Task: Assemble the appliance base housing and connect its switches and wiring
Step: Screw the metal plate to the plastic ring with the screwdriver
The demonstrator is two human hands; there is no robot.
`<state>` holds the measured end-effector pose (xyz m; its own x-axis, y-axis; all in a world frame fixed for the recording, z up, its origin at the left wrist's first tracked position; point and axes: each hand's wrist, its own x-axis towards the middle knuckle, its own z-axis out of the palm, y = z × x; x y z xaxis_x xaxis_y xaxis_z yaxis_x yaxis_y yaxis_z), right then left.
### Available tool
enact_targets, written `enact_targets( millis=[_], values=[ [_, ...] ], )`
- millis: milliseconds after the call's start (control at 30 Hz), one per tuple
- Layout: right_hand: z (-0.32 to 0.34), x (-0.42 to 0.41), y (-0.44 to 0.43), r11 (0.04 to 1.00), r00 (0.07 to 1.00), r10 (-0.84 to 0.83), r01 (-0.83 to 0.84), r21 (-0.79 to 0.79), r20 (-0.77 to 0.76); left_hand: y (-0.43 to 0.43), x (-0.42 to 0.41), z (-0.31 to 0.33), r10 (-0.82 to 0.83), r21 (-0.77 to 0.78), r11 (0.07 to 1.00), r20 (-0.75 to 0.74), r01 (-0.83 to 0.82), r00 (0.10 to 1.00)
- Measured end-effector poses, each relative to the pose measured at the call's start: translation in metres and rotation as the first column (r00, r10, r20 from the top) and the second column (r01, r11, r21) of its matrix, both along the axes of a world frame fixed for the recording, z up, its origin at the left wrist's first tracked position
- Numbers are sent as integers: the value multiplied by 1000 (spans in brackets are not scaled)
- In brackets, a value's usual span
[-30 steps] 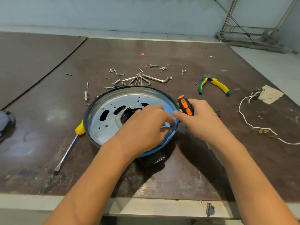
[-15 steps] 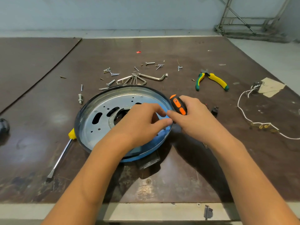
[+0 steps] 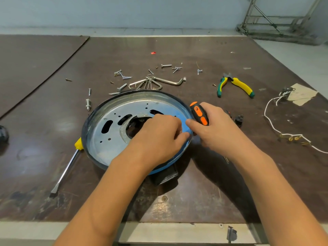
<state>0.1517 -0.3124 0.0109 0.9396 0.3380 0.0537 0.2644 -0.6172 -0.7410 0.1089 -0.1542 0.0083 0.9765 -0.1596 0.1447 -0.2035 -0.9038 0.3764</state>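
A round blue base housing (image 3: 99, 125) with a grey metal plate inside lies on the brown table. My left hand (image 3: 159, 137) reaches over the plate, fingers curled at the right inner rim; whatever they pinch is hidden. My right hand (image 3: 218, 128) grips an orange-and-black screwdriver (image 3: 199, 113) just outside the right rim, thumb touching the rim. A black part (image 3: 166, 176) sticks out under the housing's near edge. A white wire (image 3: 273, 125) with brass terminals lies at the right. A small black switch (image 3: 238, 119) sits right of my right hand.
Loose screws and bolts (image 3: 124, 77) and hex keys (image 3: 154, 82) lie behind the housing. Green-yellow pliers (image 3: 236, 84) lie at back right. A yellow-handled flat screwdriver (image 3: 65, 171) lies at the housing's left. A paper scrap (image 3: 301, 94) is far right. A black object (image 3: 3, 135) sits at the left edge.
Both hands stay at the housing's right rim with small finger movements. The view has shifted slightly; the housing has not visibly moved on the table.
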Motion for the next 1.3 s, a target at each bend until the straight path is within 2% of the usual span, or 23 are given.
enact_targets(
  millis=[133, 333, 500, 600, 867, 933, 1133, 1233, 1300],
  values=[
    [-2, 0, 1, 1000, 1000, -5, 5, 14, 13, 10, 2, 1, -33, -133, 991, -125, 16, 992],
    [-9, -3, 4, 999, 999, -29, 28, 41, 29, 8, 3, 1, -45, -195, 981, -139, 18, 989],
    [-12, -3, 3, 998, 999, -24, 22, 54, 38, 5, 1, 2, -100, -133, 988, -129, 82, 987],
    [-13, -2, 2, 999, 998, -27, 25, 45, 49, 8, -1, 5, -134, -148, 982, -135, 113, 982],
    [-12, -2, -1, 999, 1000, -1, 0, 44, 18, 2, 2, -1, -14, -60, 998, -53, 10, 998],
    [-13, -2, -1, 998, 1000, 0, 0, 59, 11, 3, 3, -2, 7, -101, 995, -67, -14, 998],
    [-13, -2, -1, 998, 1000, 7, -9, 61, 26, 7, 0, 1, -55, -170, 985, -90, 39, 994],
    [-13, -2, 0, 998, 1000, 8, -9, 60, 24, 4, -1, 4, -64, -142, 989, -100, 50, 993],
    [-13, -2, 0, 998, 1000, 6, -7, 60, 23, -1, -2, 4, -43, -68, 997, -81, 37, 996]
  ],
)
